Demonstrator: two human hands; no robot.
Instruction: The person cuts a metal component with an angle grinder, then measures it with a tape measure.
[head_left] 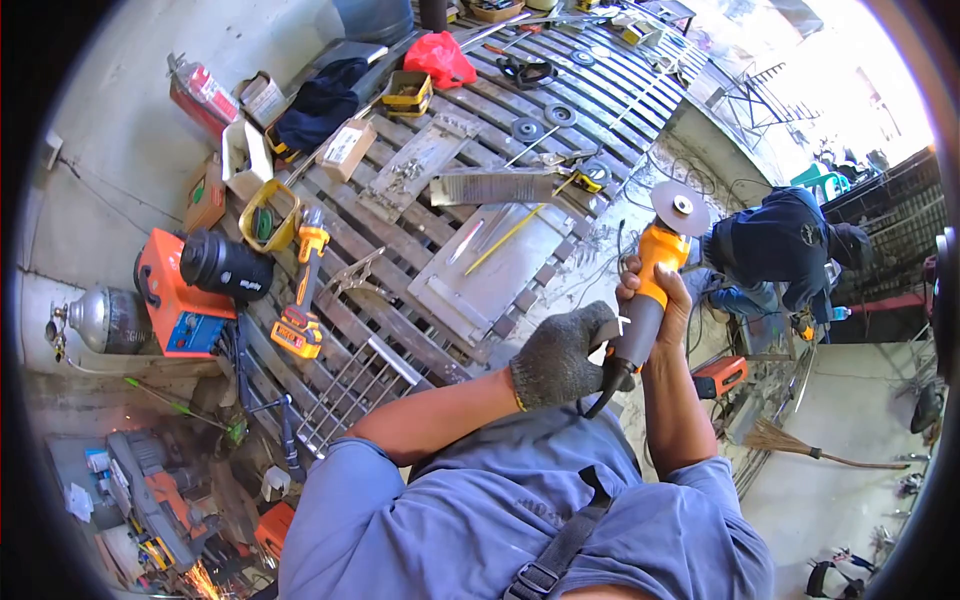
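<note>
My right hand, bare, is wrapped around the orange and grey body of an angle grinder. A thin cutting disc sits on the grinder's head, pointing up and away from me. In a dark knitted glove, my left hand grips the tail end of the tool, where the black cord comes out. A small white piece shows beside the gloved fingers; I cannot make out what it is. Left of my hands, a slatted metal workbench carries a flat metal plate with a yellow pencil on it.
A yellow cordless grinder, a black bottle and an orange welding machine stand at the left. A person in dark clothes bends low at the right. A broom lies on the floor. Sparks fly at lower left.
</note>
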